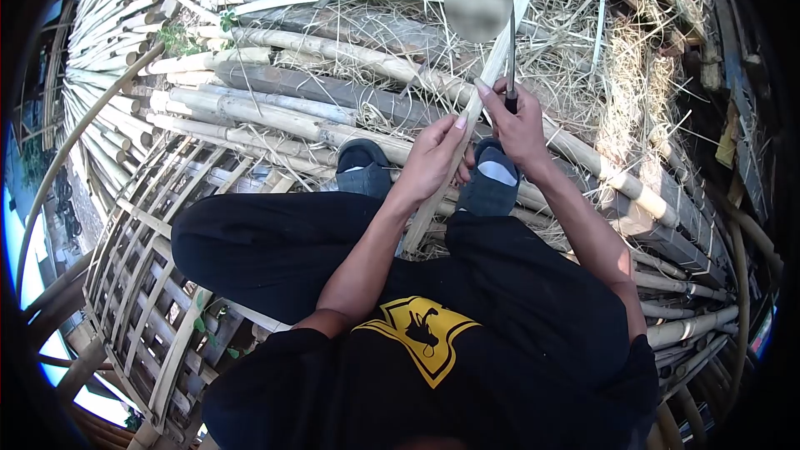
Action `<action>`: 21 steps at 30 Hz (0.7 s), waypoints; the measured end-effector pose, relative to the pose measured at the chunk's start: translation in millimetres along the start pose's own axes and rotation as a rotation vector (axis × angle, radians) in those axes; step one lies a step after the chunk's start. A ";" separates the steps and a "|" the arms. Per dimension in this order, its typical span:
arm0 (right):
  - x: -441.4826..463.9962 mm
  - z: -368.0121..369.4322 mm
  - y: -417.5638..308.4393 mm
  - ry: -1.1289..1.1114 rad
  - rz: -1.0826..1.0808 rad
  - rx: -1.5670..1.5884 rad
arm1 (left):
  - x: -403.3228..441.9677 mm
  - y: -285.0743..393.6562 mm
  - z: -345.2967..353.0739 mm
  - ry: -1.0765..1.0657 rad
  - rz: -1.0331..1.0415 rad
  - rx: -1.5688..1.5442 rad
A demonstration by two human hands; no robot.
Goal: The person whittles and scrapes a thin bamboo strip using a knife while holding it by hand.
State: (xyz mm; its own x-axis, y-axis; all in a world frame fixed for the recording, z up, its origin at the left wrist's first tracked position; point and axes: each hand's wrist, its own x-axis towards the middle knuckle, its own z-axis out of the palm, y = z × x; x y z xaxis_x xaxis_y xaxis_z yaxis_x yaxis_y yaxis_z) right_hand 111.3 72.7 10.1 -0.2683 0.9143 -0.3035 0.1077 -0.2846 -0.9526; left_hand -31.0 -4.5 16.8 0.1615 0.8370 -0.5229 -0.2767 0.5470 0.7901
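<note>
A long pale bamboo strip slants from the upper middle down between my knees. My left hand is closed around its middle, thumb lying along the strip. In my right hand is a knife with a dark handle, its thin blade pointing away from me beside the strip. My right thumb rests against or very close to the strip, just above my left hand. Whether the blade touches the bamboo, I cannot tell.
Bamboo poles lie under and around my dark shoes. Shavings cover the ground ahead and right. A woven bamboo lattice stands at my left, and more poles lie at right. A round blurred patch hides part of the top.
</note>
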 end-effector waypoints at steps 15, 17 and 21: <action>-12.1 -13.0 -1.3 -0.120 -0.381 -0.652 | -1.9 14.1 -2.5 0.147 0.092 -0.120; -12.0 -18.3 0.9 -0.113 -0.447 -0.710 | -2.9 15.7 -1.4 0.160 0.087 -0.094; -13.2 -22.1 -6.3 -0.226 -0.383 -0.868 | -0.7 10.1 -3.1 0.166 0.099 -0.045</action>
State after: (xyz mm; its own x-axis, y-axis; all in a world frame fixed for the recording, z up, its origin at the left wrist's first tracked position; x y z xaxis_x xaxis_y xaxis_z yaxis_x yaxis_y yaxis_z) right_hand 135.2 68.8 20.6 -0.5998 0.7979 -0.0600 0.6185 0.4148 -0.6674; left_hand -36.8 0.3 24.1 -0.0261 0.8705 -0.4915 -0.3258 0.4574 0.8274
